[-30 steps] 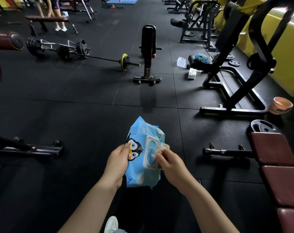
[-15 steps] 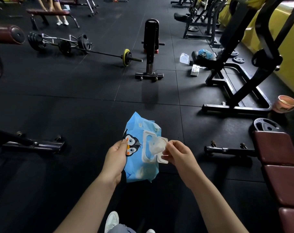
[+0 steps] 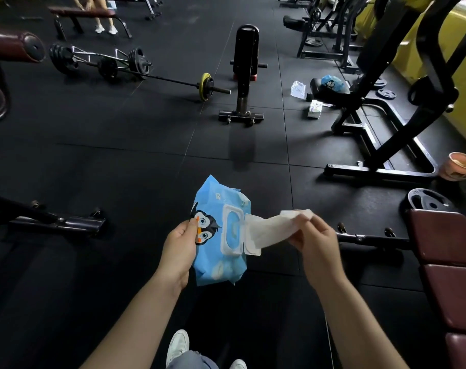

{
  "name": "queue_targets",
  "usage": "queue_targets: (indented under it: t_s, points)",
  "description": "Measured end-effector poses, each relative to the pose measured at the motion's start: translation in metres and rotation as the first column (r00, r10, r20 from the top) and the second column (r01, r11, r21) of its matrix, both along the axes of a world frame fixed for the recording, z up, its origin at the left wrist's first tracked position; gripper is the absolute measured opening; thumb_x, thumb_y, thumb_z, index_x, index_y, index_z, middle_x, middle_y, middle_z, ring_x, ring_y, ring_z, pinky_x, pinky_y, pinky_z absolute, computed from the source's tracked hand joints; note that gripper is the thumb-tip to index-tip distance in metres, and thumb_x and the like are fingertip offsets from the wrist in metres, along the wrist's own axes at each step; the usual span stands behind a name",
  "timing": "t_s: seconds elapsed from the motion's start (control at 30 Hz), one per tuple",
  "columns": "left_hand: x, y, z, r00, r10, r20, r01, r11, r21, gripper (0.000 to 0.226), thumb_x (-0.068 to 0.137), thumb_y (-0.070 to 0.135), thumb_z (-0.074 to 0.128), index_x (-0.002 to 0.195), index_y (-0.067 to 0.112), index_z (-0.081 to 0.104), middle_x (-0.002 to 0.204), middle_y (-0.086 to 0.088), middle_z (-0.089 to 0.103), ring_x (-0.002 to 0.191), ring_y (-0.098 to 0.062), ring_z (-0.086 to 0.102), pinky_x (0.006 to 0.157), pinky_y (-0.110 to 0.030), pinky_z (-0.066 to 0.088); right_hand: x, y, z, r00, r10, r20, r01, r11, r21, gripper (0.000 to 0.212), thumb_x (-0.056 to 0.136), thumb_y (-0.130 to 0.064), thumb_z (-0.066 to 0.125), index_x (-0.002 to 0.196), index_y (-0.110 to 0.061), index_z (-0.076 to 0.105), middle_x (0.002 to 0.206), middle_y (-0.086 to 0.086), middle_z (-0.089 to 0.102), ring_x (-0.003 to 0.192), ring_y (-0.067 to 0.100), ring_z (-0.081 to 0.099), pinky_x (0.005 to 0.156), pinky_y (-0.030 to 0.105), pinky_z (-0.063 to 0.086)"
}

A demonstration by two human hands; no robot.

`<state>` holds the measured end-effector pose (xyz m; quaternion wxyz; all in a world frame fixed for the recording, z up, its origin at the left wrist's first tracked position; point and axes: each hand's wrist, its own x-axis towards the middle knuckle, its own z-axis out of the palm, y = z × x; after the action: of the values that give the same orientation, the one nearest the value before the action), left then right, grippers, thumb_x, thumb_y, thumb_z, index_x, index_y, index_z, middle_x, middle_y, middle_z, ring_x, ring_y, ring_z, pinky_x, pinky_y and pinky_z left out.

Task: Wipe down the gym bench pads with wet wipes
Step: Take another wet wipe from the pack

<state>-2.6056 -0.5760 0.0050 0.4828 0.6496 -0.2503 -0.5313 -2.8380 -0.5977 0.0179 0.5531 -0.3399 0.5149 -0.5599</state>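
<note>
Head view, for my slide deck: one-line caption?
Left hand holds penguin wet-wipe pack; right hand pulls a wipe out.

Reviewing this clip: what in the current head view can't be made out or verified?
- Wet wipe: whether it is fully free of the wipes pack; its tail crosses the open lid.
- Bench pads: cut off by the right and bottom edges, so their full length and cleanliness are unseen.
- Left hand: the fingers behind the pack are hidden.
- Print on the pack: too small to read.
- Right hand fingertips: partly covered by the wipe.
</note>
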Motion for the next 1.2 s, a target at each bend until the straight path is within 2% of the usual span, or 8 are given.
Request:
queue_targets:
  t_s: [0.17,0.33,0.53,0.73,0.87,1.0,1.07,1.2]
  points:
    - [0.012,-0.002,-0.002,0.998,0.057,-0.031,-0.056,0.998,0.007,0.027,0.102,0.036,0.050,0.102,0.021,0.072,0.093,0.003,0.078,0.083,-0.011,0.075,0.057,-0.018,0.056,-0.027,-0.012,0.000,0.976,0.101,-0.194,-0.096,0.995,0.035,0.028,0.096,-0.016,0.050,0.086,-0.014,0.076,0.091,0.007,0.075,0.087,0.022,0.069,0.079,0.035,0.055]
    - [0.013,-0.006,-0.001,0.989,0.047,-0.137,-0.042,0.998,0.037,0.026,0.102,0.034,0.053,0.103,0.017,0.072,0.095,-0.003,0.078,0.083,-0.017,0.075,0.056,-0.023,0.057,-0.014,-0.014,-0.011,0.893,0.207,-0.401,-0.146,0.973,0.178,0.026,0.089,-0.019,0.046,0.083,-0.024,0.071,0.072,-0.005,0.069,0.072,0.014,0.064,0.057,0.026,0.049]
    - [0.011,-0.008,-0.004,0.969,0.028,-0.247,-0.004,0.995,0.097,0.025,0.101,0.030,0.054,0.108,0.013,0.071,0.100,-0.010,0.077,0.087,-0.025,0.075,0.061,-0.032,0.059,0.009,-0.013,-0.017,0.818,0.399,-0.414,-0.232,0.888,0.398,0.051,0.078,-0.074,0.057,0.101,-0.029,0.065,0.097,-0.008,0.068,0.089,0.009,0.064,0.070,0.027,0.048]
    - [0.014,-0.005,0.000,0.976,-0.018,-0.215,0.043,0.993,0.111,0.026,0.102,0.031,0.053,0.106,0.015,0.072,0.099,-0.009,0.077,0.086,-0.024,0.075,0.066,-0.034,0.059,0.012,-0.012,-0.013,0.803,0.523,-0.286,-0.425,0.839,0.340,0.025,0.084,-0.044,0.071,0.093,-0.021,0.074,0.094,0.005,0.076,0.083,0.021,0.073,0.074,0.037,0.057]
    - [0.015,-0.005,0.009,0.980,-0.174,-0.092,0.181,0.981,0.071,0.039,0.095,0.055,0.055,0.111,0.023,0.071,0.102,0.001,0.077,0.091,-0.015,0.074,0.070,-0.029,0.058,0.017,-0.011,-0.015,0.753,0.473,-0.457,-0.384,0.881,0.278,0.015,0.088,-0.035,0.068,0.091,-0.021,0.071,0.088,0.003,0.075,0.083,0.021,0.073,0.074,0.040,0.059]
    - [0.008,-0.004,0.017,0.955,-0.293,0.040,0.290,0.955,0.063,0.069,0.056,0.088,0.065,0.109,0.045,0.056,0.106,0.017,0.073,0.100,-0.006,0.068,0.081,-0.025,0.055,0.031,-0.010,-0.018,0.669,0.402,-0.625,-0.358,0.911,0.204,0.020,0.090,-0.031,0.064,0.083,-0.012,0.064,0.071,0.001,0.066,0.061,0.010,0.058,0.056,0.028,0.048]
    - [0.006,-0.007,0.018,0.945,-0.312,0.100,0.304,0.949,0.082,0.078,0.048,0.089,0.064,0.111,0.045,0.049,0.114,0.016,0.067,0.110,-0.008,0.062,0.095,-0.033,0.050,0.036,-0.008,-0.019,0.617,0.384,-0.687,-0.373,0.911,0.175,0.023,0.091,-0.030,0.063,0.078,-0.011,0.061,0.065,-0.002,0.061,0.055,0.006,0.050,0.052,0.025,0.042]
    - [0.004,-0.013,0.020,0.916,-0.351,0.193,0.336,0.936,0.106,0.105,0.052,0.081,0.066,0.139,0.035,0.030,0.116,0.014,0.060,0.104,-0.005,0.060,0.078,-0.025,0.047,0.042,-0.004,-0.025,0.599,0.359,-0.716,-0.369,0.917,0.151,0.031,0.092,-0.028,0.060,0.067,-0.011,0.050,0.056,-0.009,0.051,0.049,0.003,0.041,0.047,0.019,0.034]
